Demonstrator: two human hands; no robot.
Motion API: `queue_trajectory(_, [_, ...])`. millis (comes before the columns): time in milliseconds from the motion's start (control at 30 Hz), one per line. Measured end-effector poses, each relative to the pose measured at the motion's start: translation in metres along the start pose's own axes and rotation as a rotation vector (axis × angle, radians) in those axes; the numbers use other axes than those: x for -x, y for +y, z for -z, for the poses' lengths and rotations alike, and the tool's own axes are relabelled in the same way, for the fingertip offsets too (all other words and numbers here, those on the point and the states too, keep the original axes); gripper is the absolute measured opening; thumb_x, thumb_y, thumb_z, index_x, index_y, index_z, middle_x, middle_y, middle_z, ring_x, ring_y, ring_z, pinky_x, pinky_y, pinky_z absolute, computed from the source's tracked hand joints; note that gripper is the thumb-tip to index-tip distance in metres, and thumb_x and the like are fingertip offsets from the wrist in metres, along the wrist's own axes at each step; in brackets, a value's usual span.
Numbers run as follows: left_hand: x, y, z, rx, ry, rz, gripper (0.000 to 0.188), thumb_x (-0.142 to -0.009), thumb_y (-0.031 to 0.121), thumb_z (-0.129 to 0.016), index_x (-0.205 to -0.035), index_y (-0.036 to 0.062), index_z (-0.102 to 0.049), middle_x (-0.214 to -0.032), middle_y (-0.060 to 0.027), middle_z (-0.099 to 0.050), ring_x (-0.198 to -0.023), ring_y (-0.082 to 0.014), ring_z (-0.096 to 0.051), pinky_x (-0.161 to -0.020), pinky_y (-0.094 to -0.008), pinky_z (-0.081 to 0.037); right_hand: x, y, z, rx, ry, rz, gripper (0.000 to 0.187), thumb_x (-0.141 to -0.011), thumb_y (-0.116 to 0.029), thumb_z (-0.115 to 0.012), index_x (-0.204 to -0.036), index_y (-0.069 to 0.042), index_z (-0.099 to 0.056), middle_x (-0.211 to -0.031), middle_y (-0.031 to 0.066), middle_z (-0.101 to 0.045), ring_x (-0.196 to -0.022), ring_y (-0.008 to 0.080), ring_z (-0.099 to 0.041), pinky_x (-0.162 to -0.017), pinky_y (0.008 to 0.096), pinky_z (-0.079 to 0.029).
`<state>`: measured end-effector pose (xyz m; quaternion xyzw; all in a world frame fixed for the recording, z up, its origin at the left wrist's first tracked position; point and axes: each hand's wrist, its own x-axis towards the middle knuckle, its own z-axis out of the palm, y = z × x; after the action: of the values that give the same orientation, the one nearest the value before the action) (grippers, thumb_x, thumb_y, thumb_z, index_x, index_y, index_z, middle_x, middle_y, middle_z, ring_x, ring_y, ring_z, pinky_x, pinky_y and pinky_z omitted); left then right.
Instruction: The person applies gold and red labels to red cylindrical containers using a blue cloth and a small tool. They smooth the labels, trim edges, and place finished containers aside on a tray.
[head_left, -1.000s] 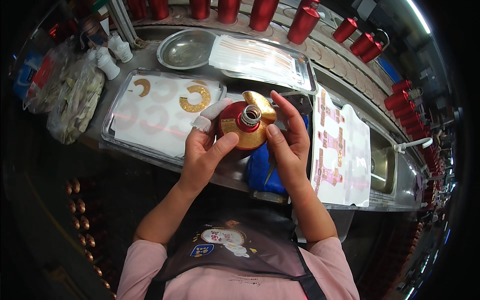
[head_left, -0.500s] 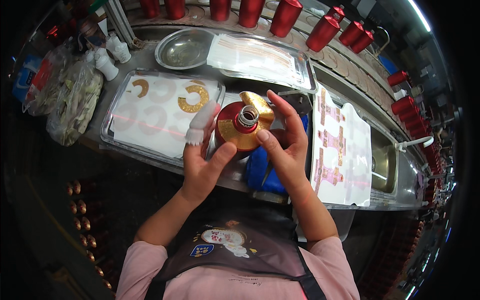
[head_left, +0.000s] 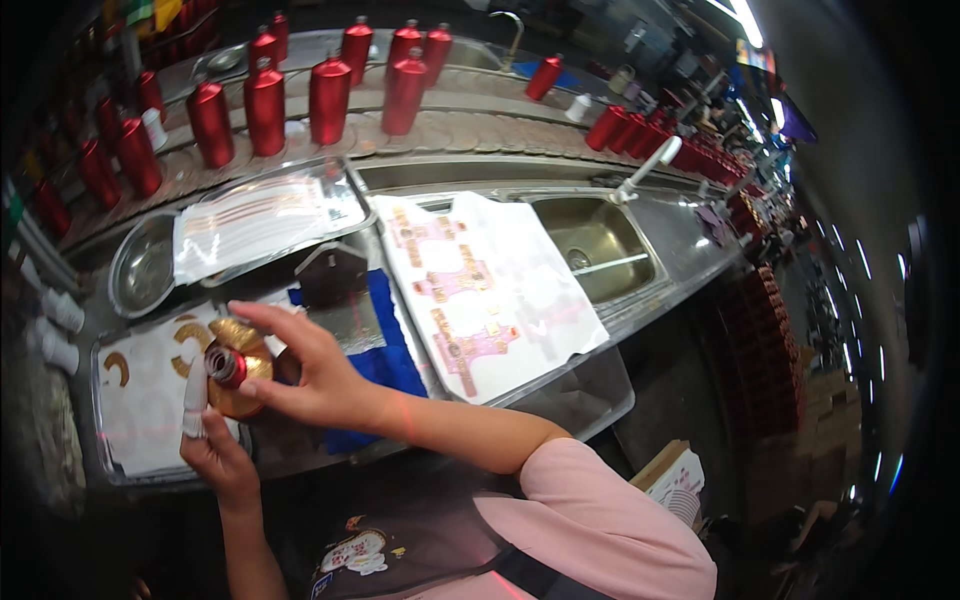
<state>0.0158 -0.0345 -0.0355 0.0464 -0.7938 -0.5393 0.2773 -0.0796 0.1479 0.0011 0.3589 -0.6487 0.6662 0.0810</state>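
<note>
A red metal bottle [head_left: 230, 367] with an open threaded neck is held between my two hands at the left of the picture. A shiny gold curved decal [head_left: 258, 362] lies around its shoulder. My left hand [head_left: 222, 458] grips the bottle's near left side, with a white ribbed cover [head_left: 194, 408] on one finger. My right hand [head_left: 322, 372] closes on it from the right, thumb on the gold and index finger reaching over the far side. The bottle's lower body is hidden. Just left lies a white decal sheet [head_left: 135, 425] with gold arc pieces [head_left: 118, 368].
A steel bowl [head_left: 145, 265] and a tray of striped sheets [head_left: 255, 225] stand behind. Blue cloth [head_left: 400, 370] lies right of my hands, then a pink-and-gold decal sheet [head_left: 500, 300] and a sink [head_left: 610, 235]. Red bottles [head_left: 330, 100] line the conveyor beyond.
The view has swung to the right, so the bottle and hands now appear at the left. Both hands still hold the bottle, and the right fingers are still at its gold decal.
</note>
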Motion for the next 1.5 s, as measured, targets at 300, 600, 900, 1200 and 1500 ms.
queue_trajectory(300, [0.035, 0.022, -0.011, -0.299, -0.068, -0.244, 0.052, -0.106, 0.030, -0.051, -0.140, -0.0094, -0.053, -0.138, -0.0286, -0.055, -0.124, -0.0391, -0.059, -0.102, -0.0426, -0.046, 0.004, 0.005, -0.004, -0.054, 0.032, -0.006, 0.063, -0.090, -0.017, -0.074, -0.147, -0.005, -0.050, -0.135, 0.0164, -0.059, -0.120, 0.0248, -0.060, -0.096, 0.0326, -0.050])
queue_trajectory(600, [0.030, 0.064, -0.035, -0.674, -0.092, -0.273, 0.055, -0.091, 0.015, -0.067, -0.142, -0.0018, -0.054, -0.147, -0.0353, -0.046, -0.127, -0.0526, -0.055, -0.101, -0.0501, -0.049, -0.002, 0.012, -0.004, -0.226, 0.020, -0.120, 0.049, -0.096, -0.010, -0.064, -0.144, -0.005, -0.055, -0.130, 0.0112, -0.062, -0.116, 0.0155, -0.060, -0.082, 0.0278, -0.054])
queue_trajectory(900, [0.029, 0.041, -0.026, -0.301, 0.051, -0.273, 0.089, -0.086, 0.005, -0.076, -0.160, 0.0003, -0.027, -0.155, -0.0223, -0.045, -0.142, -0.0311, -0.046, -0.117, -0.0404, -0.034, -0.002, 0.008, -0.001, -0.164, 0.035, -0.021, 0.051, -0.091, -0.014, -0.066, -0.140, -0.003, -0.055, -0.129, 0.0188, -0.063, -0.122, 0.0332, -0.059, -0.105, 0.0402, -0.046])
queue_trajectory(1200, [-0.032, -0.007, -0.015, 0.104, -0.132, 0.143, 0.091, -0.076, -0.001, -0.083, -0.152, -0.0015, -0.033, -0.146, -0.0171, -0.049, -0.131, -0.0258, -0.055, -0.108, -0.0351, -0.046, -0.013, 0.014, -0.007, -0.236, 0.130, 0.015, 0.060, -0.077, -0.009, -0.069, -0.135, -0.004, -0.059, -0.126, 0.0191, -0.065, -0.121, 0.0351, -0.061, -0.105, 0.0413, -0.045])
queue_trajectory(1500, [-0.053, -0.030, 0.022, 0.092, -0.372, 0.145, 0.087, -0.066, -0.002, -0.080, -0.142, -0.0016, -0.039, -0.133, -0.0159, -0.057, -0.120, -0.0254, -0.062, -0.103, -0.0368, -0.051, -0.002, -0.001, -0.008, -0.244, 0.140, -0.008, 0.063, -0.080, -0.006, -0.069, -0.141, -0.006, -0.056, -0.126, 0.0175, -0.065, -0.121, 0.0334, -0.060, -0.106, 0.0410, -0.044])
